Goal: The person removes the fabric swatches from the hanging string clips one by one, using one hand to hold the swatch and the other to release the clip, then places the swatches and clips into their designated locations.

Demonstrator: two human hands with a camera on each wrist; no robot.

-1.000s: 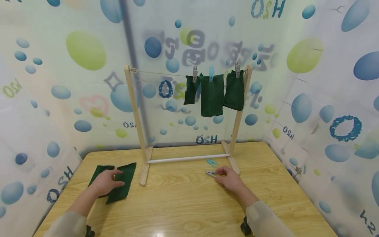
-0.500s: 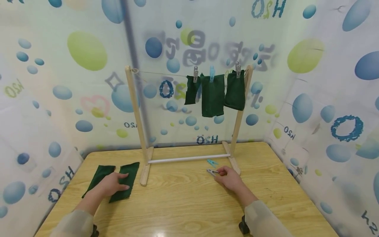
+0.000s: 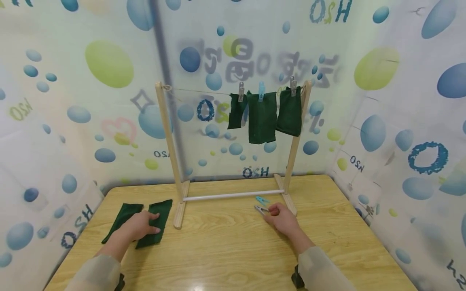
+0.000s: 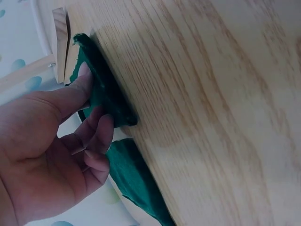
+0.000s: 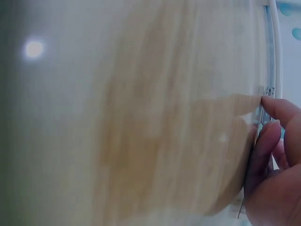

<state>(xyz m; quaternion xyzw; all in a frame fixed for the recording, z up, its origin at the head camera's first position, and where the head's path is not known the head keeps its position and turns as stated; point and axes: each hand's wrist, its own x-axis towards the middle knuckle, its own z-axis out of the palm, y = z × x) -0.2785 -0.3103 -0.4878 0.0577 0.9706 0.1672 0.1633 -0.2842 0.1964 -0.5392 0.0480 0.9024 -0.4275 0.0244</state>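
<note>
In the head view my left hand (image 3: pixel 136 226) rests over the right one of two green cloths (image 3: pixel 165 210), thumb and forefinger apart on its surface. The left wrist view shows the thumb on this cloth (image 4: pixel 110 87) and the other fingers bent at its edge; the second cloth (image 4: pixel 134 174) lies beside it. My right hand (image 3: pixel 285 222) pinches a grey clothespin (image 3: pixel 260 209) by its end, low over the table. Just behind lies a blue clothespin (image 3: pixel 262 199). In the right wrist view, the right hand (image 5: pixel 277 160) mostly hides the clothespin between thumb and finger.
A wooden stand (image 3: pixel 169 141) with a white crossbar (image 3: pixel 233 195) is at the table's back. From its string hang three green cloths, the middle one (image 3: pixel 262 121) under a blue clothespin (image 3: pixel 261 91), the others under grey ones. Patterned curtains surround the table (image 3: pixel 225 250).
My left hand has moved slightly right and down onto the right cloth. The left cloth's near end has shifted left. The right hand keeps its hold on the grey clothespin.
</note>
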